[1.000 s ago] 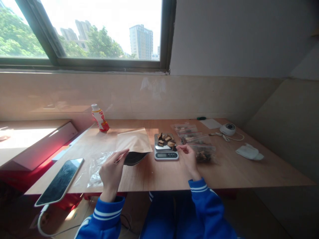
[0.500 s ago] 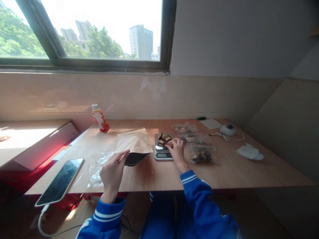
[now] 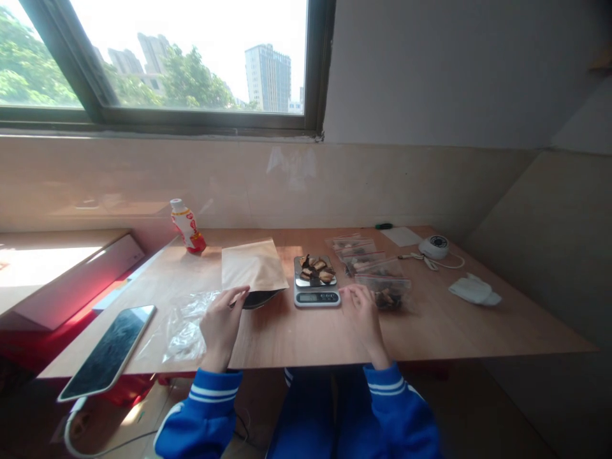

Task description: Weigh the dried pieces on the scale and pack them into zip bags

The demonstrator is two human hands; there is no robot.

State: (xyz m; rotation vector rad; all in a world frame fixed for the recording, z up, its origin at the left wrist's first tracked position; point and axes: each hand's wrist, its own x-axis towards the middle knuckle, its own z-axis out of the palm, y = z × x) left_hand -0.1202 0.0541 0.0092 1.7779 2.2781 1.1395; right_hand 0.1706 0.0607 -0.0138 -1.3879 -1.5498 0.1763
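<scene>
My left hand (image 3: 222, 325) pinches the near edge of a brown paper bag (image 3: 253, 264), whose dark mouth gapes toward me. Right of the bag stands a small digital kitchen scale (image 3: 317, 298) with dark display and buttons facing me. Several dried mushroom slices (image 3: 316, 270), brown and cream, lie heaped on its metal plate. My right hand (image 3: 364, 317) hovers just off the scale's right front corner, fingers loosely bent and apart, with nothing visible in them. Beside it lies a zip bag of dried pieces (image 3: 389, 296), partly hidden behind the hand.
More filled zip bags (image 3: 361, 258) lie behind. Crumpled clear plastic (image 3: 186, 331) and a phone (image 3: 109, 350) on a cable are at the left. A drink bottle (image 3: 189, 226) stands at back left. To the right are a white camera (image 3: 433, 247) and white tissue (image 3: 475, 291).
My right hand has left the mushroom slices on the scale and moved right and toward me. My left hand keeps its hold on the paper bag. The view has shifted slightly.
</scene>
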